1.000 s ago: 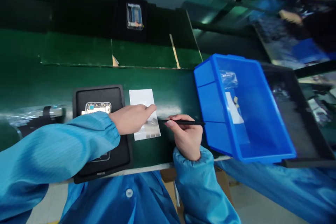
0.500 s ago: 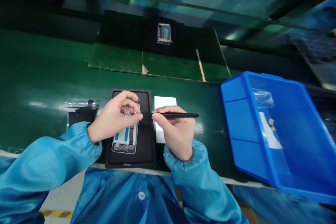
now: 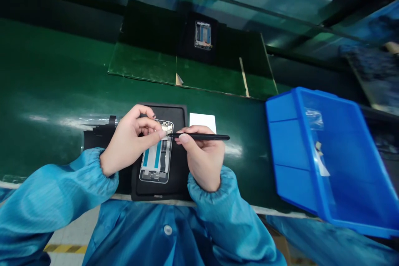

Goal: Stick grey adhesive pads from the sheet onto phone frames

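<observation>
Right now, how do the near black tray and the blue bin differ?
The black tray is shallow; the blue bin has high walls. The black tray holds an opened device; the blue bin holds clear plastic and a white scrap. The left hand is over the black tray; the blue bin lies right of the right hand. Both rest on the green bench.

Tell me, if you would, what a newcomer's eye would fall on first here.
Probably the big blue bin, bright at the right of the green bench. Next, nearer the middle, the right hand holds a slim black tool, its tip close to the left hand, over an opened phone on a black tray.
</observation>
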Available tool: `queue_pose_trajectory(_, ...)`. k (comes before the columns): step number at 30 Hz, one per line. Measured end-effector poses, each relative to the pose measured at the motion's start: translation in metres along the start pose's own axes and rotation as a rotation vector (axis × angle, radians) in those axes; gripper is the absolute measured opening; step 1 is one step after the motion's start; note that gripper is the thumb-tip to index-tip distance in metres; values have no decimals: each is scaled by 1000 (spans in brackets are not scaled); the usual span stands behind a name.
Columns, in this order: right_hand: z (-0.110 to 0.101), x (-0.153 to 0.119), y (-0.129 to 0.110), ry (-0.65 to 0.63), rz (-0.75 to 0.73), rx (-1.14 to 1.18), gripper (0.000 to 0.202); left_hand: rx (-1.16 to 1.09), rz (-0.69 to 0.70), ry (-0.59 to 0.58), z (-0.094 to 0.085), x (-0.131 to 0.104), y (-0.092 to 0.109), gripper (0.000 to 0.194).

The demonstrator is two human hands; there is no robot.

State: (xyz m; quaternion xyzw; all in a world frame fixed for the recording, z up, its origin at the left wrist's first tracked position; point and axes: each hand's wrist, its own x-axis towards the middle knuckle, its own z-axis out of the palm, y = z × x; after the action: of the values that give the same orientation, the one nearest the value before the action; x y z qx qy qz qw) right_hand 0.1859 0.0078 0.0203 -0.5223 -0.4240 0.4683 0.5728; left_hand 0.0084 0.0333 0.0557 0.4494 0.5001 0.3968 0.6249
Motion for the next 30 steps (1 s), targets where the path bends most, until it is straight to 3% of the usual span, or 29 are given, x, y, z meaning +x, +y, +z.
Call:
queue_pose_trajectory(5, 2, -2, 0, 52, -18, -64, 22, 107, 101, -2, -10, -3, 0, 39)
queue_pose_trajectory(8, -1, -5, -1, 116, -13, -83, 21, 442, 213, 102, -24, -11, -6, 39)
queue_pose_trajectory(11, -2, -9, -4, 142, 61, -194, 21, 881, 131, 87, -36, -20, -21, 41)
queue_pose_trajectory(13, -1, -11, -6, 133, 110, -282, 20, 1026, 52, 23, -37, -25, -31, 38)
queue_pose_trajectory(21, 5, -15, -6, 81, 122, -429, 15, 994, 82, 24, -26, -41, -47, 32)
queue_pose_trajectory(26, 8, -20, -5, 73, 103, -486, 13, 1071, 399, 49, -34, -38, -51, 24)
queue_pose_trajectory(30, 10, -23, -1, 80, 83, -498, 12, 1009, 591, -104, -39, -28, -57, 26)
